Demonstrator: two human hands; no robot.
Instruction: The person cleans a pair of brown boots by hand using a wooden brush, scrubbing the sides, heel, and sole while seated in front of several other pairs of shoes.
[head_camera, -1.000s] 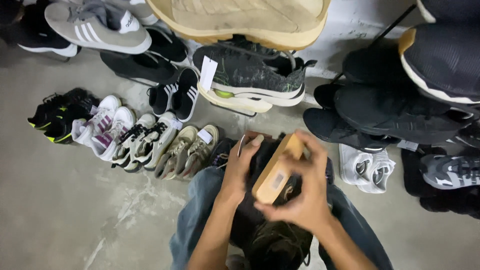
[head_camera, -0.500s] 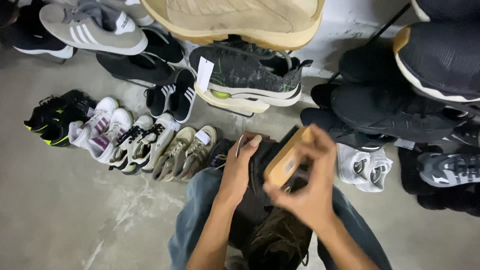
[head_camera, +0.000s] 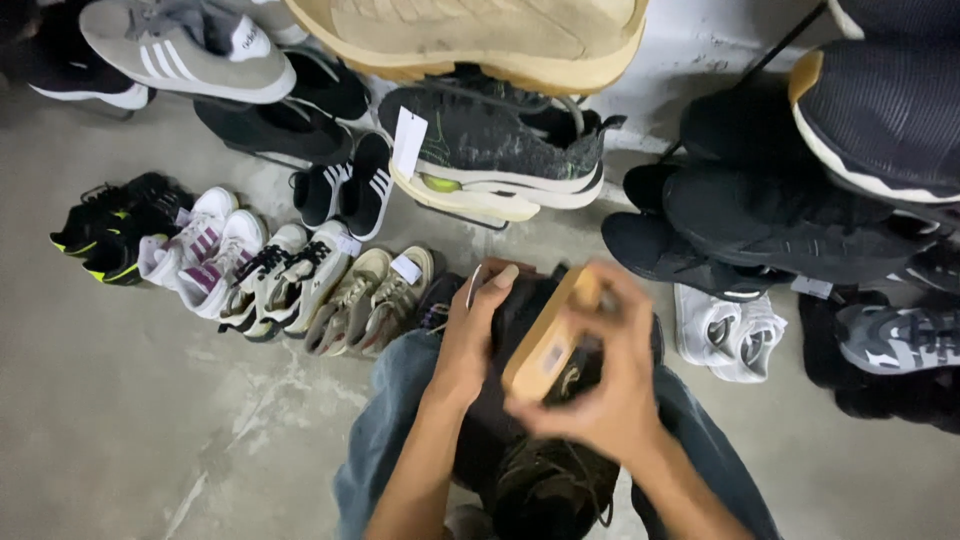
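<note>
The left hand (head_camera: 470, 340) gripped the far end of a dark shoe (head_camera: 510, 400) that lay on the person's lap, fingers curled over its top edge. The right hand (head_camera: 610, 390) was clenched around a wooden brush (head_camera: 548, 340), which was tilted and pressed against the shoe's right side. The right hand was blurred, so the exact lie of its fingers on the handle could not be told. The shoe ran from the knees, clad in jeans (head_camera: 400, 420), toward the near edge of the view, its laces showing low in the frame.

On the concrete floor (head_camera: 150, 420) to the left stood a row of pairs: black sneakers (head_camera: 115, 225), white ones with purple stripes (head_camera: 200, 255), and beige ones (head_camera: 375, 295). Farther off, a tagged dark knit sneaker (head_camera: 500, 155) sat on a rack; white sneakers (head_camera: 730, 330) lay to the right.

The step in hand looked like brushing the shoe's upper. The next stroke would call for a firm left-hand hold to stop the shoe rolling, and for the bristles to stay flat on the surface.
</note>
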